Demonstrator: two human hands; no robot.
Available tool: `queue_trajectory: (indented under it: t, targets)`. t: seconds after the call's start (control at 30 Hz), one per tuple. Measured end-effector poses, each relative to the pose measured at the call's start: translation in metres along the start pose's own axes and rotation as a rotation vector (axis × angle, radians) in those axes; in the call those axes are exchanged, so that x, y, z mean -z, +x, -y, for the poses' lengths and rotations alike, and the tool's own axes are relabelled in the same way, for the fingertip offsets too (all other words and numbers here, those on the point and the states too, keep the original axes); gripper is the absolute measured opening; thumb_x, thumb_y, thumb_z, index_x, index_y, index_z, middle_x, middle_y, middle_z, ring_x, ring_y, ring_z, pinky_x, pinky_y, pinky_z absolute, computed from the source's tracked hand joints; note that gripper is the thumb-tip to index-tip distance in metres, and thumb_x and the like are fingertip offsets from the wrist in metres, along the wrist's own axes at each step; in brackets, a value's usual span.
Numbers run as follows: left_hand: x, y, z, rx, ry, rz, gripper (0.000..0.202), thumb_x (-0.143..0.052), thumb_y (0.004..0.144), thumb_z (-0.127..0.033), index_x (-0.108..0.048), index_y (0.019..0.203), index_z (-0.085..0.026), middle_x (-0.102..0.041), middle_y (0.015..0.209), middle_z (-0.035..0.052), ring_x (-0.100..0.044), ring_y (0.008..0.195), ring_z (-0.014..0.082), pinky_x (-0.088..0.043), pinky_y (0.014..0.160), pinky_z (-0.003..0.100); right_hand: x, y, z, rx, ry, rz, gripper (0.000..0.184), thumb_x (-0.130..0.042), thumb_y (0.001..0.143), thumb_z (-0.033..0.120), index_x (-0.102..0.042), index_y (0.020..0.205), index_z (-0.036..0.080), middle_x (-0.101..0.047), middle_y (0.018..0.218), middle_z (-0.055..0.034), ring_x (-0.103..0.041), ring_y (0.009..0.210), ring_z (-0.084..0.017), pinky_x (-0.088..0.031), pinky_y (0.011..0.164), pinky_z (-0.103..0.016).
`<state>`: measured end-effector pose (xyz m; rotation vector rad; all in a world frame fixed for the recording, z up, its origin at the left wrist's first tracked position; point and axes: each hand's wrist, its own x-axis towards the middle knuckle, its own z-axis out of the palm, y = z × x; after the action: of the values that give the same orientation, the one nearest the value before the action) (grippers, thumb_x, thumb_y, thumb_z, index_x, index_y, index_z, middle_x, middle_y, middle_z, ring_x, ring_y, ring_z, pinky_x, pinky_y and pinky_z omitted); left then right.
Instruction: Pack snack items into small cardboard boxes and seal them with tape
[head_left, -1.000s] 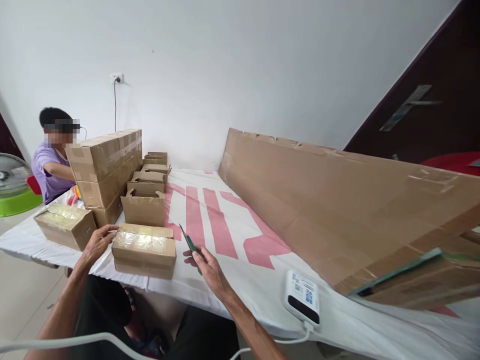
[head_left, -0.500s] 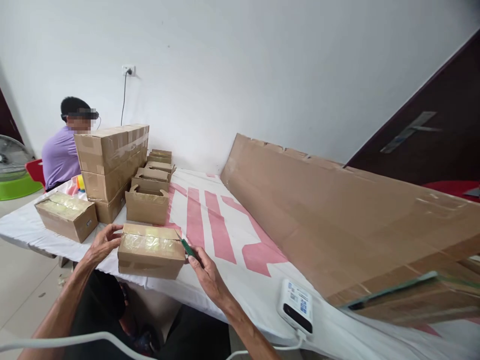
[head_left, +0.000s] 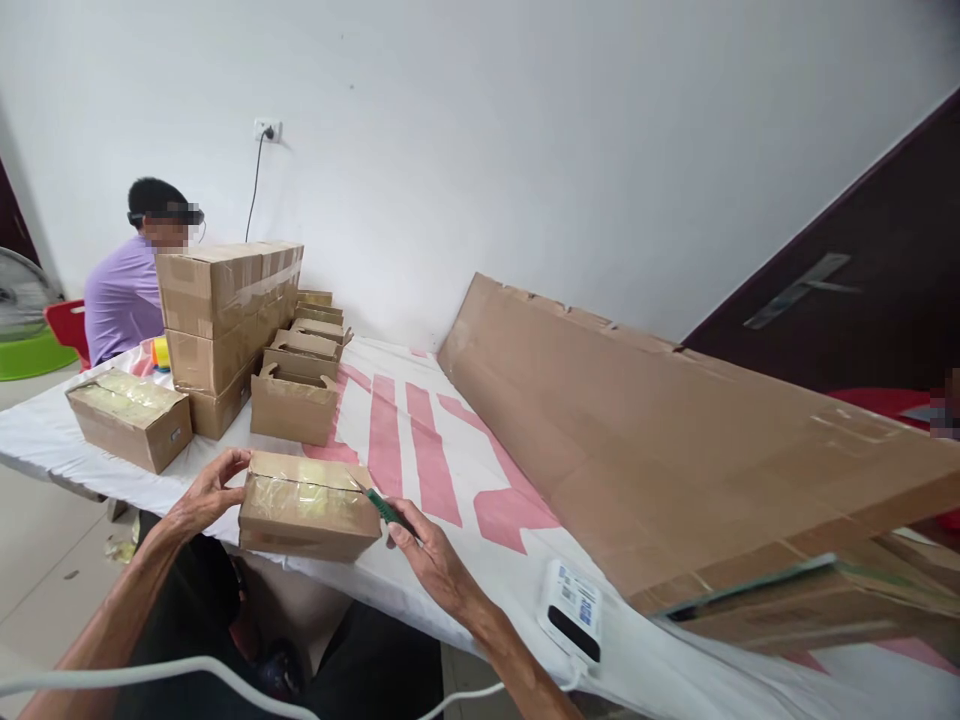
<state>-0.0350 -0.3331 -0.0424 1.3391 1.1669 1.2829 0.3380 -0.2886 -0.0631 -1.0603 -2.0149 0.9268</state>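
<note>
A small taped cardboard box [head_left: 307, 505] lies on the white and pink table cover [head_left: 420, 440] near the front edge. My left hand [head_left: 206, 490] rests against the box's left end, fingers curled round its corner. My right hand [head_left: 431, 560] grips a green-handled cutter [head_left: 382, 503]. The cutter's blade tip touches the tape on the box's top right side.
A second taped box [head_left: 127, 418] sits to the left. Behind stand stacked cartons [head_left: 225, 320] and several open small boxes [head_left: 296, 395]. A long flat carton [head_left: 675, 450] fills the right. A white power bank [head_left: 570, 610] lies near the edge. A person in purple [head_left: 124, 295] sits at far left.
My right hand has brought the cutter from beside the box onto its taped top. My left hand has stayed on the box's left end. The view has shifted slightly.
</note>
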Motion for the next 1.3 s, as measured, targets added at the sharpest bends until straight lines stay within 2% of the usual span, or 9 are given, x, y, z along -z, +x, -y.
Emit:
queue_trajectory:
  t: [0.07,0.13,0.23,0.4,0.6,0.83,1.03,1.17,1.3]
  targets:
    - [-0.004,-0.002,-0.003,0.001,-0.01,-0.009,0.04,-0.091,0.072,-0.034,-0.07,0.104,-0.022,-0.073,0.137,0.0105,-0.06,0.139,0.0345,-0.05,0.113,0.043,0.009,0.006,0.014,0.042,-0.026,0.01,0.046,-0.047,0.106,0.054,-0.071,0.129,0.022,-0.076,0.101,-0.0061,-0.07,0.089,-0.023,-0.058,0.085,-0.037]
    - [-0.007,-0.004,-0.004,-0.006,-0.009,-0.02,0.036,-0.089,0.073,-0.03,-0.07,0.102,-0.022,-0.073,0.134,0.0091,-0.062,0.136,0.0329,-0.048,0.113,0.042,0.016,0.014,0.034,0.116,-0.046,0.038,0.044,-0.047,0.108,0.051,-0.074,0.128,0.023,-0.077,0.109,-0.0081,-0.071,0.102,-0.026,-0.058,0.093,-0.039]
    - [-0.01,-0.007,-0.004,-0.036,-0.007,-0.018,0.028,-0.085,0.075,-0.029,-0.069,0.098,-0.022,-0.073,0.134,0.008,-0.063,0.132,0.0316,-0.048,0.112,0.04,0.019,0.032,0.064,0.238,-0.081,0.126,0.039,-0.048,0.109,0.044,-0.078,0.124,0.024,-0.078,0.116,-0.0092,-0.07,0.114,-0.027,-0.055,0.102,-0.041]
    - [-0.01,-0.011,0.0,-0.06,-0.042,0.031,0.026,-0.083,0.082,-0.034,-0.069,0.101,-0.022,-0.068,0.141,0.0091,-0.062,0.131,0.0307,-0.053,0.101,0.036,0.01,0.061,0.098,0.364,-0.168,0.245,0.034,-0.051,0.109,0.037,-0.08,0.121,0.025,-0.081,0.105,-0.0063,-0.073,0.094,-0.022,-0.056,0.088,-0.035]
    - [-0.011,-0.014,0.006,-0.087,-0.067,0.061,0.028,-0.081,0.084,-0.033,-0.071,0.108,-0.021,-0.066,0.143,0.0088,-0.062,0.129,0.0292,-0.056,0.093,0.031,0.001,0.083,0.116,0.393,-0.285,0.316,0.03,-0.054,0.108,0.033,-0.082,0.112,0.024,-0.083,0.104,-0.0058,-0.075,0.096,-0.021,-0.055,0.088,-0.032]
    - [-0.016,-0.017,0.0,-0.049,-0.047,0.054,0.032,-0.079,0.088,-0.04,-0.073,0.114,-0.022,-0.065,0.144,0.0069,-0.064,0.123,0.0267,-0.057,0.089,0.029,-0.007,0.093,0.13,0.397,-0.465,0.364,0.03,-0.053,0.107,0.029,-0.083,0.106,0.023,-0.082,0.105,-0.0063,-0.073,0.097,-0.021,-0.051,0.086,-0.031]
    - [-0.016,-0.016,0.001,-0.062,-0.041,0.052,0.033,-0.08,0.088,-0.041,-0.074,0.115,-0.022,-0.066,0.143,0.0081,-0.065,0.122,0.0269,-0.058,0.09,0.03,-0.009,0.103,0.144,0.404,-0.608,0.366,0.031,-0.054,0.108,0.029,-0.083,0.103,0.022,-0.081,0.097,-0.0047,-0.07,0.088,-0.019,-0.044,0.077,-0.029]
    - [-0.015,-0.016,0.002,-0.052,-0.048,0.053,0.037,-0.081,0.088,-0.044,-0.074,0.117,-0.022,-0.065,0.144,0.0086,-0.066,0.122,0.028,-0.058,0.091,0.03,-0.014,0.108,0.154,0.393,-0.759,0.401,0.03,-0.055,0.108,0.031,-0.083,0.105,0.022,-0.082,0.102,-0.0056,-0.07,0.089,-0.02,-0.041,0.072,-0.029]
    - [-0.011,-0.014,0.01,-0.045,-0.05,0.057,0.04,-0.081,0.088,-0.046,-0.072,0.118,-0.021,-0.061,0.149,0.0102,-0.063,0.13,0.0316,-0.059,0.094,0.032,-0.021,0.11,0.16,0.347,-0.919,0.426,0.033,-0.055,0.11,0.037,-0.083,0.109,0.02,-0.082,0.104,-0.0085,-0.072,0.087,-0.022,-0.039,0.068,-0.031]
